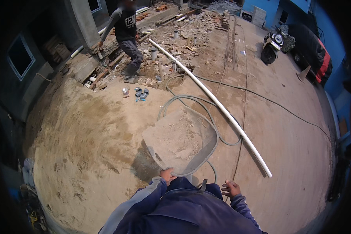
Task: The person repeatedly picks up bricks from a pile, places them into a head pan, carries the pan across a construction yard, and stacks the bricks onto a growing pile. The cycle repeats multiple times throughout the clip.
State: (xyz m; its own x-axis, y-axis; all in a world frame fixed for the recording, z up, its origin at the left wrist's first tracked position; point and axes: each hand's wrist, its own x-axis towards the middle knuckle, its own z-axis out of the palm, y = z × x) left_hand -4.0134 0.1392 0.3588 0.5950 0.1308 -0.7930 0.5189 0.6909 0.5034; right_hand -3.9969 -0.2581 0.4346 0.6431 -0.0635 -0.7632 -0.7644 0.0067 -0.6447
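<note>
Near lower ctr, L hand (pixel 167 176) grips the near rim of a grey tub (pixel 211 150), fingers bent over the lip, the L forearm slanting up from the lower edge in a blue & grey sleeve. R hand (pixel 231 188) is off to the R of the tub, apart from it; fingers released, loosely bent & spread, holding nothing, wrist low w/ the forearm angled up-L. Tub sits just ahead of the body, tilted, w/ pale dirt (pixel 177 136) in it; can't tell if its base touches ground.

Edges: green hose (pixel 245 89) loops round the tub's far & R sides. White pipe (pixel 222 108) runs diagonally beyond that, its near end R of R hand & further fwd.

Room: sandy ground (pixel 85 156) spreads wide to L; paved ground (pixel 296 156) opens R of the pipe. Up ahead, rubble (pixel 203 29) bounds the way, w/ a co-worker (pixel 127 29) at its L side & grey pipe elbows (pixel 143 94) nearer.
</note>
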